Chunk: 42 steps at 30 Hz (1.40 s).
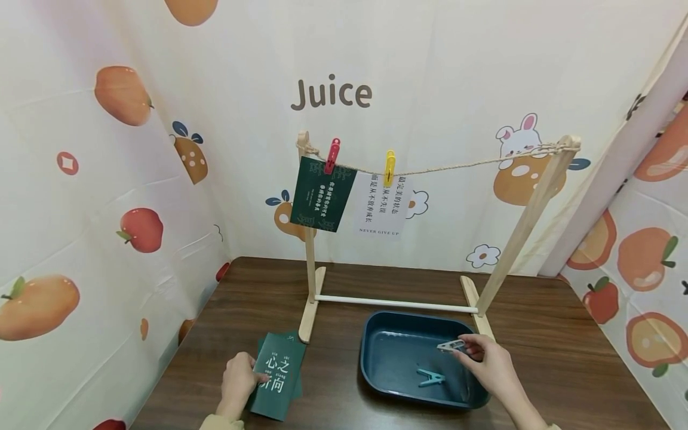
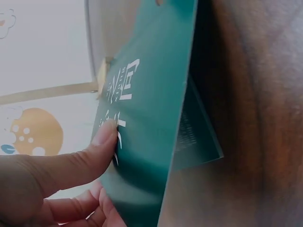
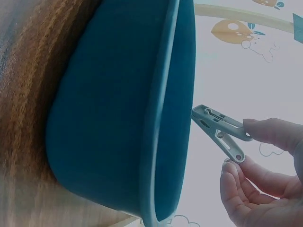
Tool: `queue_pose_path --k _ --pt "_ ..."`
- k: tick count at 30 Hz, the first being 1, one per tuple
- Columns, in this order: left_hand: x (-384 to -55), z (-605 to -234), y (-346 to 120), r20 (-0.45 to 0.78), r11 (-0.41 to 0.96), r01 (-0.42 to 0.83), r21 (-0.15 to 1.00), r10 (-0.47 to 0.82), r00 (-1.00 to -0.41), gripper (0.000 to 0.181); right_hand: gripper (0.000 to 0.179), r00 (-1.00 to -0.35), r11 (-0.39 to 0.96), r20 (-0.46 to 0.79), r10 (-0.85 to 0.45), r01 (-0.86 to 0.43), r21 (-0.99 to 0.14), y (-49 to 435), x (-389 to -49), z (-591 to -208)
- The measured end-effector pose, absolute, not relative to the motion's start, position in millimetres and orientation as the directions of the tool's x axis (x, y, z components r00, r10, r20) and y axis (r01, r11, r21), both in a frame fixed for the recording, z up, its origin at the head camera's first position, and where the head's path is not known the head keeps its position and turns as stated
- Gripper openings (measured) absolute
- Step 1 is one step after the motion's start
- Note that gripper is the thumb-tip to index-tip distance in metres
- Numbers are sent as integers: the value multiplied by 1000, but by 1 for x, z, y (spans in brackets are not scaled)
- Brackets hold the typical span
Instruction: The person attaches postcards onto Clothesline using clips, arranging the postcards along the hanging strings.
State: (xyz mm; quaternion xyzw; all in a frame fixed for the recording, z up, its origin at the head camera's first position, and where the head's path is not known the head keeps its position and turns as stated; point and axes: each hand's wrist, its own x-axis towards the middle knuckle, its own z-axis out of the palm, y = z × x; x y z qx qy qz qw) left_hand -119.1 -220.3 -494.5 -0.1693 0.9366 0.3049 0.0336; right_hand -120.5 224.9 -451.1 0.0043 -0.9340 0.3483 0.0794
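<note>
My left hand (image 1: 239,377) pinches a dark green card (image 1: 278,371) with white characters, thumb on its printed face. Beneath it a second green card (image 2: 201,130) lies on the table, partly covered. Over the right side of a blue basin (image 1: 371,373), my right hand (image 1: 491,363) holds a pale grey clothespin (image 3: 220,130) between thumb and fingers, by its handle ends. A teal clothespin (image 1: 431,377) lies on the basin floor. On the string, a red clothespin (image 1: 332,156) holds a green card (image 1: 322,197), and a yellow clothespin (image 1: 389,168) holds a white card (image 1: 378,209).
A wooden stand (image 1: 529,221) with a sagging string (image 1: 462,167) between its posts rises behind the basin. Its feet rest on the brown table (image 1: 333,406). A fruit-patterned curtain (image 1: 446,71) hangs behind and at both sides.
</note>
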Motion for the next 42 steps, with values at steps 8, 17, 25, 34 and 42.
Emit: queue_pose_path --k 8,17,25,34,42 --pt "-121 -479 -219 -143 744 -313 591 -286 -948 34 27 -977 771 212 20 -120 -625 229 -120 -444" --pt "-117 -464 -214 -82 742 -235 628 -238 -968 25 27 -942 776 335 -26 -230 -587 235 -119 -433" --pt "-115 -447 -202 33 749 -122 652 -188 -982 22 26 -899 807 432 -75 -309 -504 241 -122 -419" --pt "-115 -432 -182 126 717 -45 696 -184 -975 19 29 -852 806 506 -136 -392 -443 249 -125 -402" --pt "-119 -431 -166 194 685 -1 729 -207 -959 19 28 -828 820 524 -199 -433 -374 253 -131 -378"
